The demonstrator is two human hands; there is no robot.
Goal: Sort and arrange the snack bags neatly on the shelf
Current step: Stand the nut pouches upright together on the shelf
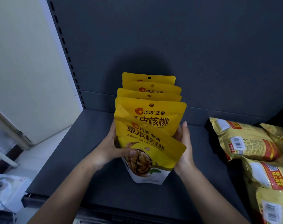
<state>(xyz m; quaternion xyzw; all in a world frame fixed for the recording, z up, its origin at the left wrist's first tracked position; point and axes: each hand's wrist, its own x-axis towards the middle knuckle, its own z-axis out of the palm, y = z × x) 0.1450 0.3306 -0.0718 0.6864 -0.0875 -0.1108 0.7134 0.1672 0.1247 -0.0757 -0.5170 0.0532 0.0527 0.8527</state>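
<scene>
Two forearms (69, 191) reach up from 6 o'clock to the middle of the shelf (73, 159). There a row of yellow bags (151, 110) stands upright, one behind the other, running back toward 12 o'clock.

The left hand (108, 147) grips the front bag (147, 152) from 9 o'clock, thumb laid across its printed face and the other fingers hidden behind it. This bag is tilted, its top leaning toward 3 o'clock, while its white base rests on the shelf. The grip looks meant to straighten it and square it with the bags behind.

The right hand (183, 143) is flat with straight fingers, pressed against the row's 3 o'clock edge. It seems to act as a stop, so the bags do not slide or fan out while the front one is turned.

The bags behind are staggered a little to either side, so the row is not yet even. I judge this row nearly done and in need of a final squeeze from both sides.

Gold bags (244, 139) lie flat and overlapping from 3 to 5 o'clock, well apart from the row and apparently unsorted. A white device (6, 189) sits off the shelf at 8 o'clock.
</scene>
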